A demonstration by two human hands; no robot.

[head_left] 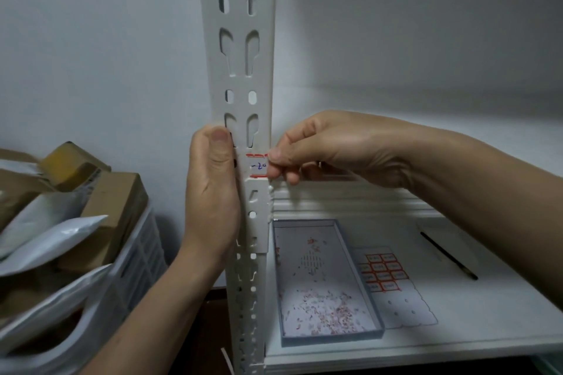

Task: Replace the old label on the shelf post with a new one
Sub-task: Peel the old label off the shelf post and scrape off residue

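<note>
A person's two bare hands work at a white slotted shelf post (240, 70), seen from a head-worn camera. The left hand (213, 192) grips the post from its left side, fingers wrapped round the edge and the thumb pressed flat against the front face. The right hand (335, 149) reaches in from the post's right and pinches the right edge of a small label (256, 165) between thumb and forefinger, the other fingers curled beneath. The label (white, with red bands top and bottom and blue handwriting that seems to read "-20") sits on the front of the post, just right of the left thumb and just above a bracket where a shelf rail meets the post; whether its pinched edge has lifted from the metal cannot be told.

Right of the post and below the hands, a white shelf (487, 313) carries a shallow grey-rimmed tray (332, 341) strewn with tiny red and white paper scraps. Beside the tray, farther from the post, lies a label sheet (396, 298) with a block of red-bordered stickers at its upper end, and beyond it a thin black stick (447, 256). Left of the post stands a white plastic crate (134, 268) heaped with cardboard boxes and white mailer bags (61, 237).
</note>
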